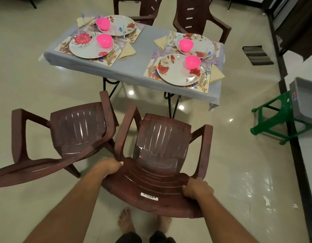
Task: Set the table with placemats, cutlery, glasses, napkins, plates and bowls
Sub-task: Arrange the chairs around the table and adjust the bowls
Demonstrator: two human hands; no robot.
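Note:
The table under a grey cloth carries several floral placemats, each with a flowered plate, a pink bowl, cutlery, a folded beige napkin and a clear glass. In front of the table stands a brown plastic chair. My left hand grips the left edge of its backrest. My right hand grips the backrest's right edge.
A second brown chair stands just left of the held one, their arms nearly touching. Two more brown chairs stand behind the table. A green stool with a grey tub sits at right. My bare feet show below.

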